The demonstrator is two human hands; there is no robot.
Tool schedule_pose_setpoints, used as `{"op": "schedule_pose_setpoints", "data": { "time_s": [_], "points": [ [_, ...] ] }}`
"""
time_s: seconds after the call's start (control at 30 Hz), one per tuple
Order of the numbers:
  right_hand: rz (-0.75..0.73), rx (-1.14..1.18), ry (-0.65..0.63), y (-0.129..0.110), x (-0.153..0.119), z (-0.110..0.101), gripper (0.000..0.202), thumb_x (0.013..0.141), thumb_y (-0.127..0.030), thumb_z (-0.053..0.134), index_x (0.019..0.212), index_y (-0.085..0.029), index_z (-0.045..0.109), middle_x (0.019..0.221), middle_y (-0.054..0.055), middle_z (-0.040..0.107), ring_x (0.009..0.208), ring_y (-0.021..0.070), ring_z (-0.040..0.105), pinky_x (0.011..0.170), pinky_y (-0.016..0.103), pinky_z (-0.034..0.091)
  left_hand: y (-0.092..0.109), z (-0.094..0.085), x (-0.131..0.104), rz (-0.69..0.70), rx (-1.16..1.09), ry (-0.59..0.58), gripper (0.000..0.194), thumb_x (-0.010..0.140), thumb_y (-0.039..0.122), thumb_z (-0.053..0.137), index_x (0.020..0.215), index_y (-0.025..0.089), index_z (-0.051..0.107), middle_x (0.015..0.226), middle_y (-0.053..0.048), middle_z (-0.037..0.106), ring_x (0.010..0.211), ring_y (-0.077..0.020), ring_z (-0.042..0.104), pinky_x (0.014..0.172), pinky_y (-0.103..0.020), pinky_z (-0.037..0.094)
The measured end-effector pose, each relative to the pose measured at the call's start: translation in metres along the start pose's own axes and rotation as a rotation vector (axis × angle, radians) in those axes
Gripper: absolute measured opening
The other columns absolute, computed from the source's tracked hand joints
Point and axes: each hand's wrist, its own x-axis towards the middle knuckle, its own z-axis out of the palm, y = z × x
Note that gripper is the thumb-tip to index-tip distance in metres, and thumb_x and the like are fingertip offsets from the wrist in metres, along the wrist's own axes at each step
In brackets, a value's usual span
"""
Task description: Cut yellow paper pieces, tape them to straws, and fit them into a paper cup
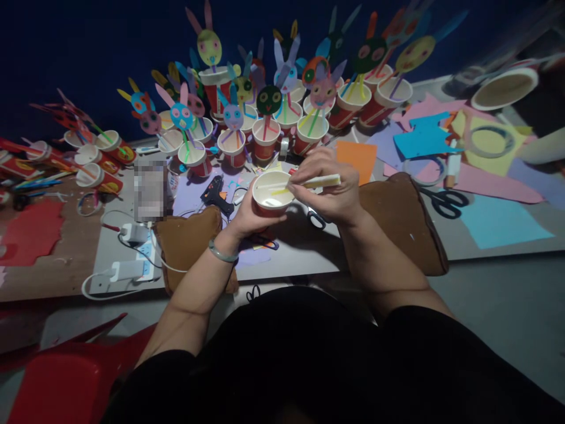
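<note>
A paper cup (272,191), white inside and red outside, is held over the table by my left hand (248,219), whose fingers wrap round its side. My right hand (330,187) is closed over the cup's right rim, pinching a thin yellow and white strip (324,181). One end of the strip points to the right, past the fingers. Inside the cup a yellow piece (279,192) shows near the fingertips. Whether it joins the strip is hidden by the fingers. A black glue gun (217,195) lies left of the cup.
Cups with paper rabbit heads (232,118) stand along the back. Brown cushions (395,227) lie under both forearms. Black scissors (445,202), tape rings (489,141) and coloured paper (503,221) lie right. A power strip (148,259) with cables sits left.
</note>
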Motion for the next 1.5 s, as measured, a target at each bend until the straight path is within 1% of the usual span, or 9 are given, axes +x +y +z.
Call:
{"op": "schedule_pose_setpoints", "data": {
  "time_s": [0.23, 0.43, 0.57, 0.83, 0.97, 1.07, 1.23, 1.37, 1.5],
  "points": [
    [-0.038, -0.077, -0.051, -0.002, -0.001, 0.0, 0.02, 0.073, -0.041, 0.081, 0.072, -0.027, 0.067, 0.075, -0.001, 0.07, 0.079, 0.0225, 0.065, 0.103, 0.055, 0.042, 0.004, 0.0, 0.002, 0.004, -0.002, -0.003, 0.108, 0.059, 0.061, 0.088, 0.149, 0.027, 0.038, 0.129, -0.015, 0.064, 0.129, -0.0325, 0.061, 0.115, -0.056, 0.045],
    [-0.07, -0.079, -0.125, 0.0, 0.002, -0.002, 0.022, 0.073, -0.037, 0.081, 0.07, -0.026, 0.062, 0.075, -0.002, 0.07, 0.08, 0.022, 0.064, 0.101, 0.053, 0.042, 0.002, 0.003, 0.002, 0.049, 0.038, 0.015, 0.107, 0.062, 0.065, 0.084, 0.151, 0.026, 0.036, 0.129, -0.017, 0.064, 0.124, -0.0331, 0.063, 0.112, -0.058, 0.046],
    [-0.068, -0.047, -0.169, 0.002, 0.003, -0.002, 0.022, 0.076, -0.037, 0.078, 0.07, -0.025, 0.06, 0.076, -0.001, 0.071, 0.079, 0.0211, 0.064, 0.099, 0.05, 0.043, 0.002, 0.005, 0.003, 0.036, 0.049, 0.026, 0.106, 0.063, 0.065, 0.084, 0.15, 0.026, 0.038, 0.128, -0.017, 0.065, 0.122, -0.0331, 0.065, 0.11, -0.057, 0.049],
    [-0.021, -0.001, -0.15, 0.004, 0.004, 0.002, 0.025, 0.076, -0.038, 0.078, 0.069, -0.024, 0.059, 0.075, -0.001, 0.07, 0.076, 0.0191, 0.062, 0.093, 0.046, 0.044, -0.001, 0.007, 0.002, 0.011, 0.031, 0.049, 0.101, 0.064, 0.065, 0.083, 0.146, 0.024, 0.041, 0.13, -0.018, 0.066, 0.123, -0.0318, 0.065, 0.109, -0.056, 0.05],
    [-0.007, 0.007, -0.147, 0.006, 0.003, 0.004, 0.023, 0.078, -0.037, 0.077, 0.07, -0.024, 0.06, 0.075, -0.001, 0.069, 0.075, 0.0187, 0.061, 0.089, 0.044, 0.045, -0.001, 0.008, 0.002, -0.027, 0.003, 0.058, 0.101, 0.062, 0.063, 0.085, 0.143, 0.021, 0.042, 0.131, -0.019, 0.064, 0.124, -0.0313, 0.064, 0.112, -0.055, 0.047],
    [0.03, 0.063, -0.136, 0.007, 0.001, 0.005, 0.021, 0.079, -0.034, 0.077, 0.071, -0.024, 0.061, 0.076, 0.0, 0.068, 0.076, 0.0187, 0.061, 0.088, 0.043, 0.046, -0.002, 0.008, 0.002, -0.042, -0.015, 0.06, 0.097, 0.063, 0.061, 0.085, 0.141, 0.021, 0.043, 0.132, -0.019, 0.064, 0.125, -0.0316, 0.064, 0.114, -0.056, 0.045],
    [0.114, 0.156, -0.127, 0.008, 0.002, 0.006, 0.025, 0.074, -0.034, 0.083, 0.068, -0.023, 0.061, 0.075, 0.001, 0.068, 0.078, 0.0196, 0.062, 0.087, 0.042, 0.048, -0.001, 0.008, 0.003, -0.008, 0.029, 0.095, 0.091, 0.064, 0.062, 0.085, 0.136, 0.022, 0.047, 0.132, -0.017, 0.063, 0.126, -0.031, 0.063, 0.115, -0.054, 0.045],
    [0.103, 0.183, -0.146, 0.012, 0.005, 0.005, 0.029, 0.07, -0.035, 0.087, 0.067, -0.023, 0.06, 0.076, 0.001, 0.071, 0.077, 0.0197, 0.064, 0.091, 0.044, 0.048, -0.001, 0.008, 0.004, 0.033, 0.07, 0.111, 0.087, 0.065, 0.06, 0.084, 0.135, 0.023, 0.047, 0.131, -0.016, 0.064, 0.125, -0.0308, 0.063, 0.115, -0.054, 0.045],
    [0.079, 0.16, -0.157, 0.016, 0.004, 0.005, 0.026, 0.074, -0.035, 0.084, 0.069, -0.024, 0.062, 0.076, 0.001, 0.071, 0.08, 0.0204, 0.065, 0.09, 0.044, 0.05, -0.004, 0.007, 0.004, 0.079, 0.131, 0.112, 0.085, 0.068, 0.058, 0.084, 0.135, 0.023, 0.046, 0.131, -0.017, 0.063, 0.126, -0.0327, 0.062, 0.115, -0.057, 0.043]
  ]
}}
